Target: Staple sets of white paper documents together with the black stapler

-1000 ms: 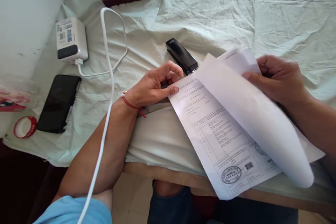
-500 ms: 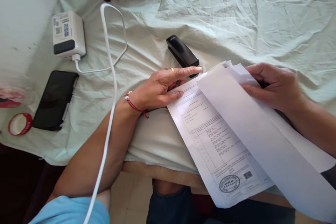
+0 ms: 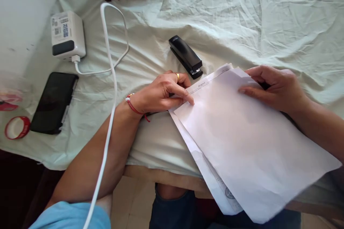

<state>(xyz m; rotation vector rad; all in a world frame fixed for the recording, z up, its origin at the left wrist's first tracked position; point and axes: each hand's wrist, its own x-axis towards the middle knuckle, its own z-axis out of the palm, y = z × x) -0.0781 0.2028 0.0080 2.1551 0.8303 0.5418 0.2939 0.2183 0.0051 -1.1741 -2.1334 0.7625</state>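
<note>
Stapler behind papers, phone far left on table.

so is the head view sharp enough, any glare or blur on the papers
Head view: soft daylight, no harsh glare; the blank top sheet looks bright and slightly washed, with faint shadows under the left hand and right hand. The stapler is crisp; the red tape roll at the left edge smears. Wide-angle bending at the borders.

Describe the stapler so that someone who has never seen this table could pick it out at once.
Start from the pale green cloth that covers the table, then find the stack of papers under both hands at its near edge. Just beyond the stack's top corner, past the left hand, lies the stapler: slim, black and set at a slant, unlike the flat phone far to the left.
</note>
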